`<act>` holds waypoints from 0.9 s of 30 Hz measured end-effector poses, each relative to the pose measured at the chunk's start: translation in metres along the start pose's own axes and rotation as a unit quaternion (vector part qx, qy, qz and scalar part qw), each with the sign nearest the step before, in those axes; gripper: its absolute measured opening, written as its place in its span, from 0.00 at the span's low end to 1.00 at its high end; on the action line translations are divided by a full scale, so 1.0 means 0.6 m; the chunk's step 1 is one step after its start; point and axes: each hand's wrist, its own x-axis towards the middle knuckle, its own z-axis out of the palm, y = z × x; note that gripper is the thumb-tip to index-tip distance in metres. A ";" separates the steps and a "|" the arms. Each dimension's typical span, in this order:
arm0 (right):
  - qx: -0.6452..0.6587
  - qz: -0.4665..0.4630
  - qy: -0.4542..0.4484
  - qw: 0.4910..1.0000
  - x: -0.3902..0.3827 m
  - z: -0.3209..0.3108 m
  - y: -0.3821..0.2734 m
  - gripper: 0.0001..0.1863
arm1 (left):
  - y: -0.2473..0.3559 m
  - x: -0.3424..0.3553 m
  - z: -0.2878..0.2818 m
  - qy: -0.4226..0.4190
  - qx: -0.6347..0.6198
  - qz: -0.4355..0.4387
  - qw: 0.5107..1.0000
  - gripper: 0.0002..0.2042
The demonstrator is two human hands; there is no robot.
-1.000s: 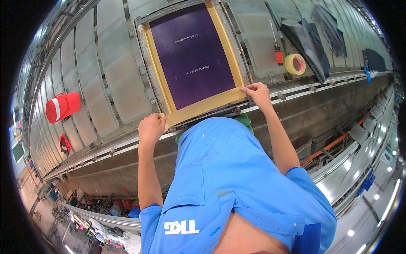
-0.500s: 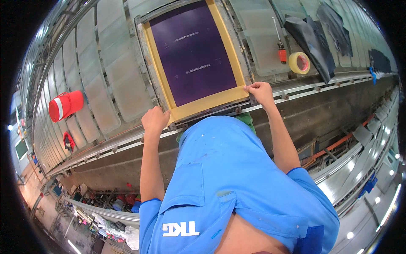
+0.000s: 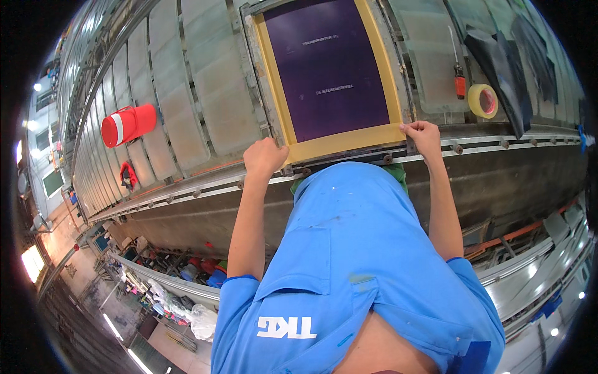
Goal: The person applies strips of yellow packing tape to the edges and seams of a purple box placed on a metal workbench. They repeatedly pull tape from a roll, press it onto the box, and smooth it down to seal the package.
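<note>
A printing screen frame with a dark purple mesh lies in front of me, bordered on its inside by yellow tape. Along its near edge runs a wide strip of yellow tape. My left hand is closed at the strip's left end, by the near left corner, its fingers mostly hidden under the fist. At the near right corner, my right hand pinches the strip's other end between thumb and fingers.
Right of the frame lie a red-handled screwdriver, a tape roll and dark sheets. A red cylindrical jug and a small red-and-black thing are left. A metal rail runs along the table's near edge.
The view has swung, so the frame and table things appear farther right and slightly higher. Both hands remain at the same near corners, with the strip between them.
</note>
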 end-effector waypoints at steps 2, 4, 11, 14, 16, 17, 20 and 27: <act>0.002 -0.005 0.004 1.000 0.002 0.001 0.005 0.18 | -0.005 0.004 0.005 0.001 0.008 0.008 1.000 0.20; 0.008 0.002 0.001 1.000 0.002 0.001 0.006 0.19 | -0.010 0.007 0.010 -0.005 0.013 0.007 1.000 0.20; -0.002 -0.031 0.013 0.999 -0.001 0.003 0.009 0.19 | -0.007 0.001 0.004 -0.003 0.017 -0.014 1.000 0.22; 0.005 -0.032 0.009 0.999 -0.007 0.000 -0.001 0.19 | -0.005 0.000 0.000 0.002 0.017 -0.022 1.000 0.22; 0.004 -0.035 0.012 0.999 -0.006 0.000 0.005 0.19 | -0.001 0.000 -0.002 0.003 0.018 -0.025 1.000 0.21; 0.002 -0.034 0.011 0.999 -0.005 -0.002 0.007 0.19 | 0.001 0.000 -0.004 0.005 0.020 -0.025 0.999 0.21; 0.040 -0.009 -0.007 0.999 -0.012 -0.007 0.000 0.18 | -0.007 0.004 0.010 0.020 0.024 -0.016 0.999 0.21; 0.107 -0.280 -0.024 0.954 -0.152 -0.075 -0.263 0.08 | -0.023 0.033 -0.051 0.202 -0.075 -0.029 0.976 0.24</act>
